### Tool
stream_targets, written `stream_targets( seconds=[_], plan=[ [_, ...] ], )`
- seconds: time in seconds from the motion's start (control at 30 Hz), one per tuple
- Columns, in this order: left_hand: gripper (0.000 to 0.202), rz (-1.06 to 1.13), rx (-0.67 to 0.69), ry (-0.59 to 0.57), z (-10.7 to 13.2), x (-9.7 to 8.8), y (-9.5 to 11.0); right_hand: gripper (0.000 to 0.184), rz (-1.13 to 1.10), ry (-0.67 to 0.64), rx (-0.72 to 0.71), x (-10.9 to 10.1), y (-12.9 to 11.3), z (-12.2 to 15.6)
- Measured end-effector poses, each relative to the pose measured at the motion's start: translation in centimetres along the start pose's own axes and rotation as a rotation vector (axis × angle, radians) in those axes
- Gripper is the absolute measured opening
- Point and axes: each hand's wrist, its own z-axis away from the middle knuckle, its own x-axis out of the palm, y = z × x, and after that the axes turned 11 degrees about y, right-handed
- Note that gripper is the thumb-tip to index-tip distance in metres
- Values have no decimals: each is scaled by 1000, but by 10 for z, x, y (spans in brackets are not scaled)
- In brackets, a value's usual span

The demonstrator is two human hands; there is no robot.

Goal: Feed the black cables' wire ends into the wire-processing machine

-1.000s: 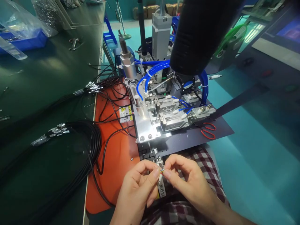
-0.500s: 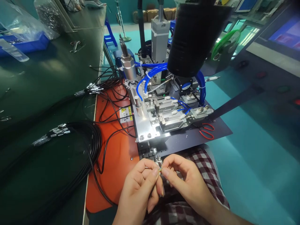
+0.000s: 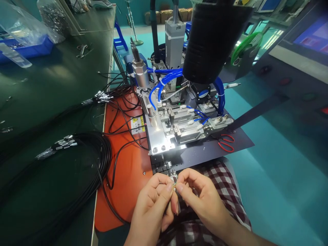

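Both of my hands meet above my lap, just in front of the metal machine (image 3: 176, 130). My left hand (image 3: 156, 201) pinches thin coloured wires (image 3: 174, 186) between thumb and forefinger. From the other side, my right hand (image 3: 201, 194) pinches the tips of these same wires, its thumb and forefinger close together. Only a short bit of wire shows between the fingertips; the rest is hidden by my fingers. Behind the hands lies a small black and metal fixture (image 3: 162, 168) at the machine's front edge.
Coiled black cables (image 3: 104, 153) with silver connector ends lie on the dark bench (image 3: 64, 102) and the orange plate (image 3: 128, 174). Red-handled scissors (image 3: 227, 143) rest on the machine's dark base at right. A blue tray (image 3: 38, 48) and a monitor (image 3: 312, 44) stand farther off.
My fingertips have shifted very slightly at the wires, and the visible bit of wire looks a little different. Everything else stays in place.
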Motion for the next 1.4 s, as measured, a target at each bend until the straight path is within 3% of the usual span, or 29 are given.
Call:
stream_targets(
  seconds=[0.37, 0.57, 0.73, 1.13, 1.27, 1.4],
  plan=[
    [26, -10, 5, 22, -3, 1, 0, 18, -67, -65, 76, 0, -2, 0],
    [26, 5, -24, 28, -1, 2, 0, 15, -26, -19, -82, 1, 9, 6],
    [26, -8, 0, 11, -3, 2, 0, 16, -58, -25, 18, -1, 3, 2],
    [24, -7, 24, 13, -1, 1, -3, 30, -217, -52, 49, 8, 2, 3],
    [24, 15, 2, 11, -2, 0, -3, 23, -192, -71, -25, 8, 10, 6],
    [23, -11, 5, 18, -3, -1, 0, 18, 11, -19, -253, 3, 11, 10]
  ],
)
